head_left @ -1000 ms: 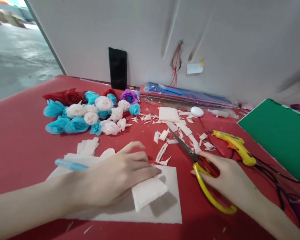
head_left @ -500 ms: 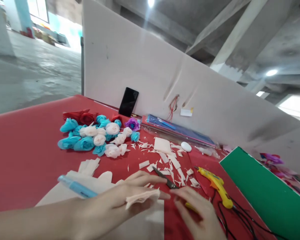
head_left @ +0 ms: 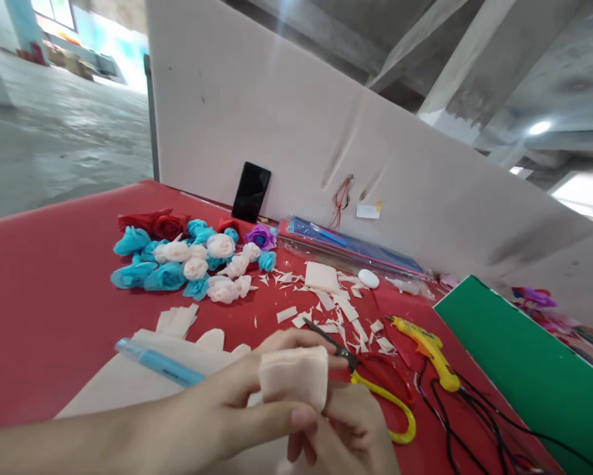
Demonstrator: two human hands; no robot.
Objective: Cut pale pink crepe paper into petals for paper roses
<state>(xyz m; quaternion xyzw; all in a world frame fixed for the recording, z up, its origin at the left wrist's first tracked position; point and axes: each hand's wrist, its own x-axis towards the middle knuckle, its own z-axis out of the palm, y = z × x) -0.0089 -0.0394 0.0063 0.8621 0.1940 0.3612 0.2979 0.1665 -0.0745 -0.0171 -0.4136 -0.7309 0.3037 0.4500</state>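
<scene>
We have the folded paper [head_left: 294,376] up in front of us, raised above the red surface [head_left: 73,284] and over the pale sheet [head_left: 113,386]. Our left grip [head_left: 231,399] is clamped on it, thumb along the lower edge and fingers behind. Our right grip [head_left: 353,422] appears pinched together on its lower right corner, just beside the left thumb, though part of that contact is hidden from us. The scissors [head_left: 349,360] lie loose behind our right fingers, blades pointing toward the scraps [head_left: 345,310]. A blue marker [head_left: 165,367] rests across the sheet, the fabric-like flowers [head_left: 221,246] sit grouped beyond it, and the yellow glue gun [head_left: 427,343] lies to our right, apart from both of us and the paper.

We judge the step in hand to be evening up the layers with both thumbs. The next move, in our view, calls for a firm pinch at that lower edge, so the layers stay aligned and do not fan apart
</scene>
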